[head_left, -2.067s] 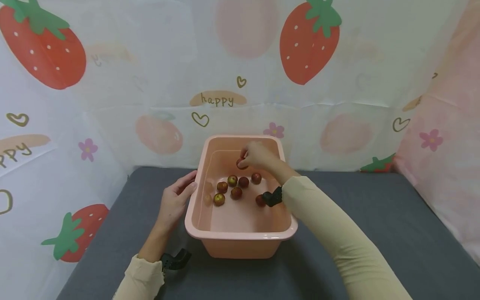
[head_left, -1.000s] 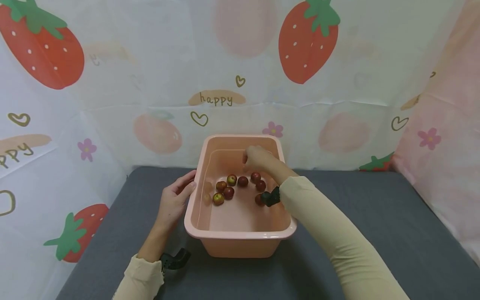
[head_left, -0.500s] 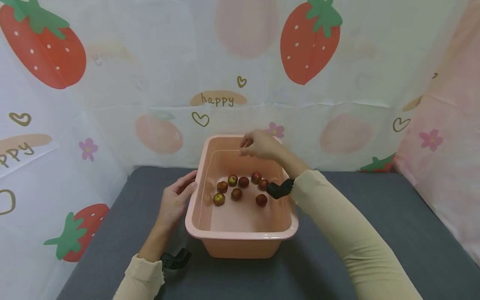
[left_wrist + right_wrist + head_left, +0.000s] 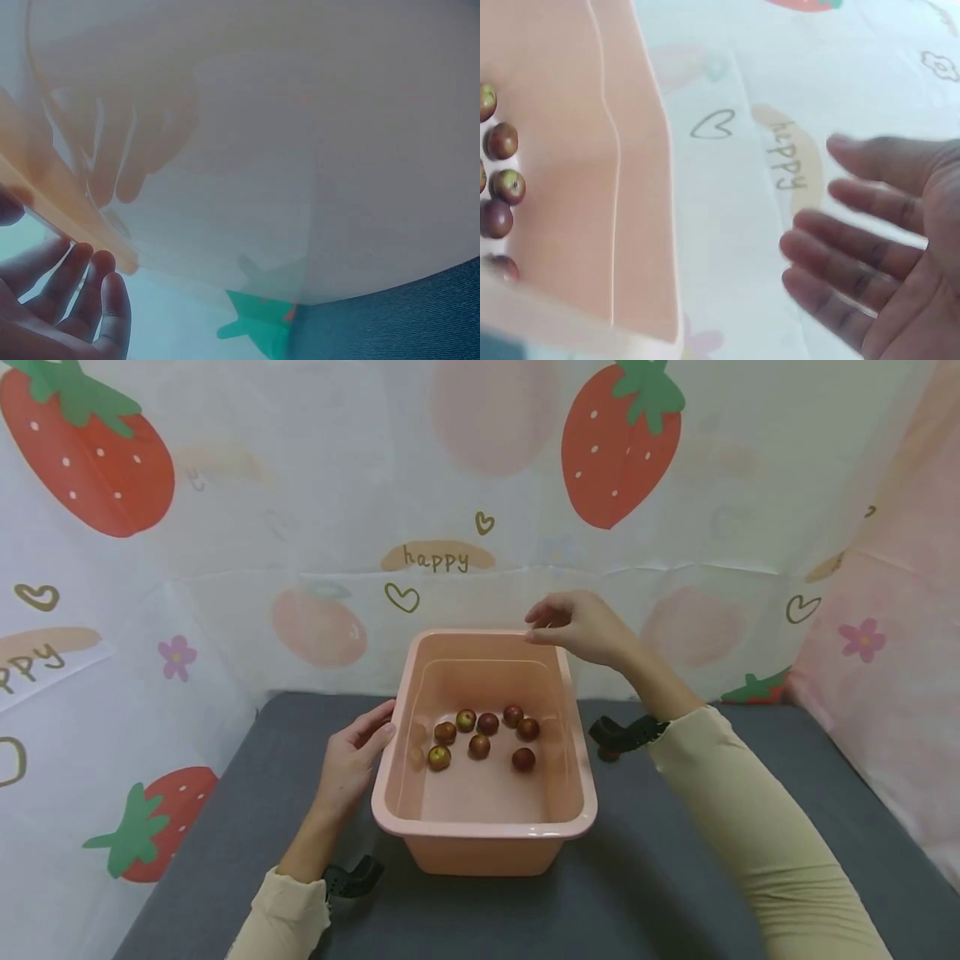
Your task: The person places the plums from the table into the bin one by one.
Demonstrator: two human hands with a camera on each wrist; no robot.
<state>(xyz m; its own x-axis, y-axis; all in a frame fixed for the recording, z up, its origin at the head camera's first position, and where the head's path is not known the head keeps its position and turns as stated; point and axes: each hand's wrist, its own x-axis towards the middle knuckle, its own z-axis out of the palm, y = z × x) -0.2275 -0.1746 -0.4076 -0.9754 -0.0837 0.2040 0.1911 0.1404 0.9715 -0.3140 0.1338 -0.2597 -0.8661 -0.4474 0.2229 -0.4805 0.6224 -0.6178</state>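
Observation:
The left hand (image 4: 352, 756) grips the left rim of a pink plastic tub (image 4: 483, 831), thumb on top and fingers under it. In the left wrist view its fingertips (image 4: 91, 259) meet the underside of the rim (image 4: 112, 251). Several small round red-and-green fruits, like plums or jujubes, lie on the tub's floor, among them a dark red fruit (image 4: 523, 760) and a greener fruit (image 4: 438, 757). The right hand (image 4: 581, 627) is above the tub's far right corner. The right wrist view shows this right hand (image 4: 870, 255) with fingers spread and nothing in it.
The tub stands on a dark grey table (image 4: 750, 793). One fruit (image 4: 608, 754) lies on the table to the tub's right, partly hidden by the black wrist camera (image 4: 626, 735). A strawberry-printed cloth (image 4: 337, 485) hangs close behind and at both sides.
The right hand held a fruit inside the tub, let go of it there, then rose and moved right, out of the tub. One fruit inside rolled a little. The left hand stayed put.

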